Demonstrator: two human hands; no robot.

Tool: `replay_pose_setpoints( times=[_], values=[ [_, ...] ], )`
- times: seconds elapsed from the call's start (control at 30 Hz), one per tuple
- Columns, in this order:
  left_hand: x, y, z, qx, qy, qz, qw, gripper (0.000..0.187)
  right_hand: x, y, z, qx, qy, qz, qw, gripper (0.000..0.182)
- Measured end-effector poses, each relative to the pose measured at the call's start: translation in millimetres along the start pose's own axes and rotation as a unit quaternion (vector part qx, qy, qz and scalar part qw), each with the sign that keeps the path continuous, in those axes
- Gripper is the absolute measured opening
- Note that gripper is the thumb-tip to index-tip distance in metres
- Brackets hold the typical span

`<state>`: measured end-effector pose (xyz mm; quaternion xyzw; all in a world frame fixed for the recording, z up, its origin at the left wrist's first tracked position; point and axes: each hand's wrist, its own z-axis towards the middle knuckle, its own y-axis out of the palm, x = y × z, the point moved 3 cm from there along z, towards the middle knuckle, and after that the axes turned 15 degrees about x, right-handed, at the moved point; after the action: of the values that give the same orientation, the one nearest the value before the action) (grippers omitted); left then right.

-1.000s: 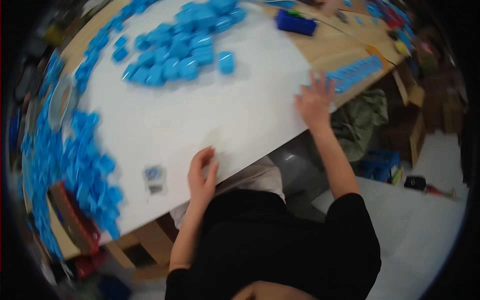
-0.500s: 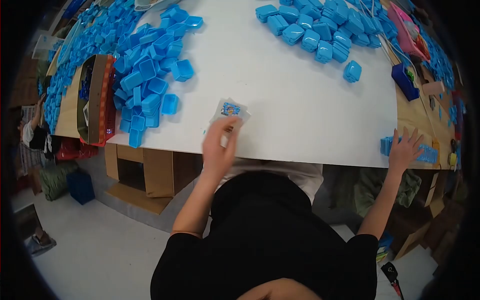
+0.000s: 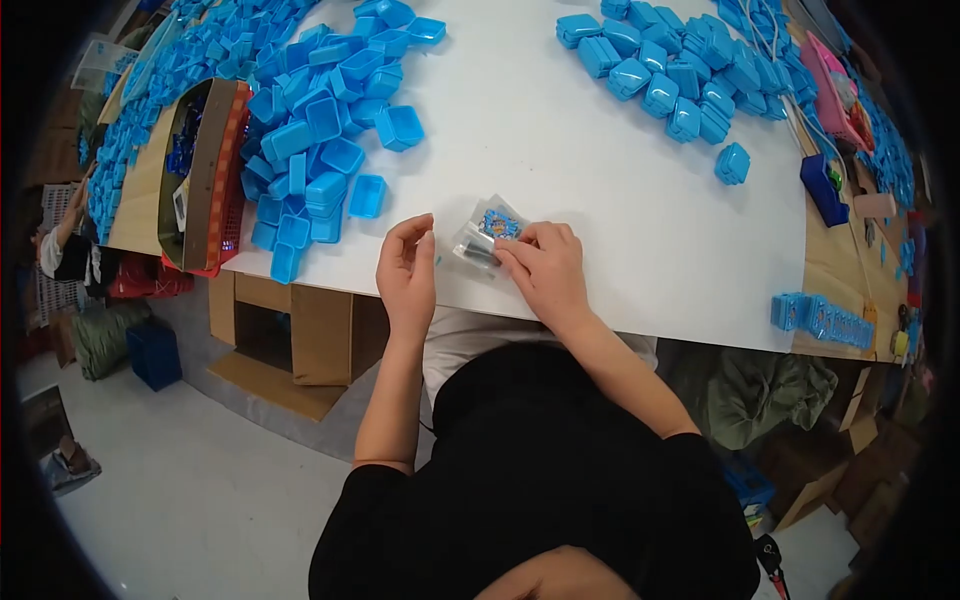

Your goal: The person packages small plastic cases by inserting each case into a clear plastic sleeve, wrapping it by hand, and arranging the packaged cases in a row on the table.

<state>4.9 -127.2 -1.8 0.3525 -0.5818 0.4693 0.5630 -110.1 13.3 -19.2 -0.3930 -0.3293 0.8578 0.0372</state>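
A small stack of clear plastic sheets with a blue printed sticker [image 3: 499, 224] lies near the front edge of the white table [image 3: 480, 150]. My right hand [image 3: 548, 268] pinches the lower right part of this stack between thumb and fingers. Just left of the sheets, my left hand [image 3: 408, 270] is raised with its fingers curled and the thumb apart from them, nothing visible between them. Open blue boxes [image 3: 322, 120] are heaped to the left. Closed blue boxes [image 3: 660, 92] lie at the back right, one of them [image 3: 733, 163] apart.
At the right front edge stands a row of blue boxes [image 3: 838, 322]. A red basket [image 3: 232, 200] is at the left edge, a pink basket [image 3: 838, 95] and a dark blue tray [image 3: 824, 188] at the right. Cardboard boxes [image 3: 322, 340] sit under the table.
My right hand has come from the row of boxes at the right to the sticker sheets. My left hand has moved off the sheets to the left. The camera view has shifted slightly.
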Motion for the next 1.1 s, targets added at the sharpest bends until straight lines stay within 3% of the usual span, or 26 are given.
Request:
replay_pose_setpoints(
  times=[0.37, 0.5, 0.57, 0.6, 0.67, 0.7, 0.77, 0.8, 0.87, 0.93, 1.1],
  values=[
    [6, 12, -13, -0.071, 0.044, 0.033, 0.996, 0.024, 1, -3, -2, 0.030, -0.038, -0.046, 0.998, 0.019],
    [17, 37, -29, -0.146, -0.150, -0.193, 0.959, 0.031, 5, -30, 16, 0.158, 0.104, 0.140, 0.972, 0.022],
    [33, 64, -44, -0.143, -0.313, -0.225, 0.911, 0.038, -7, -43, 23, 0.096, 0.004, 0.173, 0.980, 0.023],
    [36, 72, -43, -0.145, -0.312, -0.224, 0.912, 0.038, 4, -52, 26, 0.126, -0.052, 0.129, 0.982, 0.033],
    [40, 86, -35, -0.107, -0.330, -0.246, 0.905, 0.039, 76, -81, 38, 0.295, 0.048, 0.036, 0.954, 0.047],
    [43, 91, -32, -0.120, -0.325, -0.239, 0.907, 0.039, 115, -103, 55, 0.329, 0.081, -0.103, 0.935, 0.058],
    [41, 97, -29, -0.121, -0.320, -0.224, 0.913, 0.039, 176, -134, 83, 0.355, 0.104, -0.367, 0.853, 0.064],
    [36, 102, -31, -0.142, -0.334, -0.219, 0.905, 0.036, 202, -142, 83, 0.329, 0.195, -0.340, 0.859, 0.061],
    [31, 108, -30, -0.159, -0.345, -0.214, 0.900, 0.034, 239, -166, 74, 0.322, 0.229, -0.266, 0.879, 0.051],
    [29, 115, -30, -0.152, -0.370, -0.233, 0.887, 0.031, 248, -177, 63, 0.327, 0.239, -0.223, 0.887, 0.048],
    [23, 120, -40, -0.149, -0.393, -0.232, 0.877, 0.028, 228, -182, 90, 0.272, 0.229, -0.281, 0.891, 0.041]
  ],
)
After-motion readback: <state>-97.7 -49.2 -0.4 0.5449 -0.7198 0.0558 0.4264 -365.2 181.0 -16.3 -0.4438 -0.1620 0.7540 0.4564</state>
